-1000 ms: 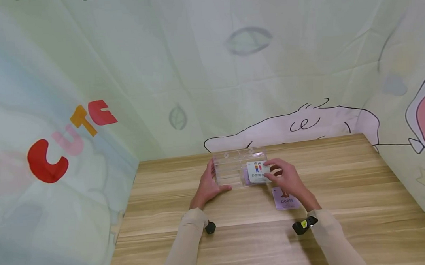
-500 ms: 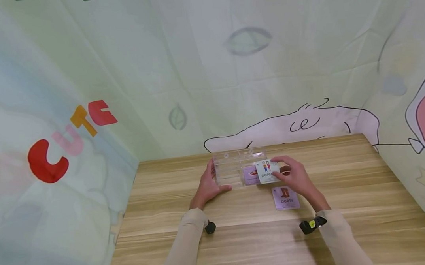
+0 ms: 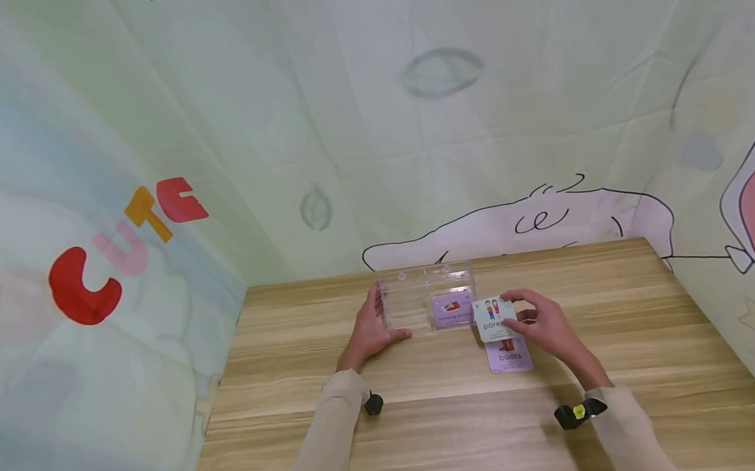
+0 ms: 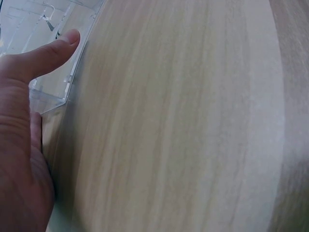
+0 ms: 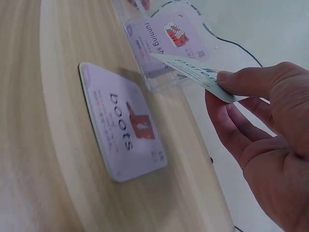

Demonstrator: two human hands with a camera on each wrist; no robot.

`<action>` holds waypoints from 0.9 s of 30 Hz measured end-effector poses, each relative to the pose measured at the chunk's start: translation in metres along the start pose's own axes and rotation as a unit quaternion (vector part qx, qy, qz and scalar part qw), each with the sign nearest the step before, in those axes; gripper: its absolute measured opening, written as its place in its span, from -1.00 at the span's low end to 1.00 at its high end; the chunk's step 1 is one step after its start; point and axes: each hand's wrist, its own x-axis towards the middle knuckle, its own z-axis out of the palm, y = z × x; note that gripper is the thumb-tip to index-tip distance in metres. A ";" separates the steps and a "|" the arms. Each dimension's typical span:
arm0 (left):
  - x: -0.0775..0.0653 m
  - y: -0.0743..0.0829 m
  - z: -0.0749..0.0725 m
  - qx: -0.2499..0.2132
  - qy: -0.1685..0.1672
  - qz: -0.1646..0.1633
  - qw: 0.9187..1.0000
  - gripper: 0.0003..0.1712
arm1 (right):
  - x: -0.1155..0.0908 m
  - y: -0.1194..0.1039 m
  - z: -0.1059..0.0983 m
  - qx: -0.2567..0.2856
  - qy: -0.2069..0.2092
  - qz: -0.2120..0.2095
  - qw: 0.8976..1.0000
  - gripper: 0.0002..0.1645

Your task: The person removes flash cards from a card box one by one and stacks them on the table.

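Observation:
In the head view my right hand (image 3: pixel 549 330) pinches a pale flash card (image 3: pixel 490 316) by its right edge, thumb on the printed side. It shows two figures and a partly covered word starting "paren". In the right wrist view this card is raised and tilted above the table. My left hand (image 3: pixel 369 334) holds the left end of a clear plastic card rack (image 3: pixel 406 301), thumb along the front, the other fingers mostly hidden. A purple "running shoes" card (image 3: pixel 453 311) stands in the rack's lower right compartment. A purple "boots" card (image 5: pixel 123 125) lies face up on the table.
The wooden table (image 3: pixel 424 437) meets a printed cloth backdrop (image 3: pixel 347 124) at the back and sides. The rack stands near the table's back edge. Black wrist cameras (image 3: pixel 572 415) sit on both cuffs.
My right hand has moved right and slightly toward me with the pale card, away from the rack. This uncovers the "running shoes" card and overlaps the "boots" card's top. My left hand stays put.

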 end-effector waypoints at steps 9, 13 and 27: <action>0.000 -0.001 0.000 0.000 0.001 0.001 1.000 0.57 | -0.017 0.017 -0.007 0.028 -0.017 0.034 0.999 -0.40; 0.001 -0.001 0.000 0.003 -0.001 -0.001 1.000 0.59 | -0.024 0.021 -0.007 0.044 -0.028 0.048 0.997 -0.38; 0.002 -0.002 0.000 0.005 0.000 -0.001 1.000 0.60 | -0.034 0.030 0.002 0.042 -0.037 0.049 0.997 -0.41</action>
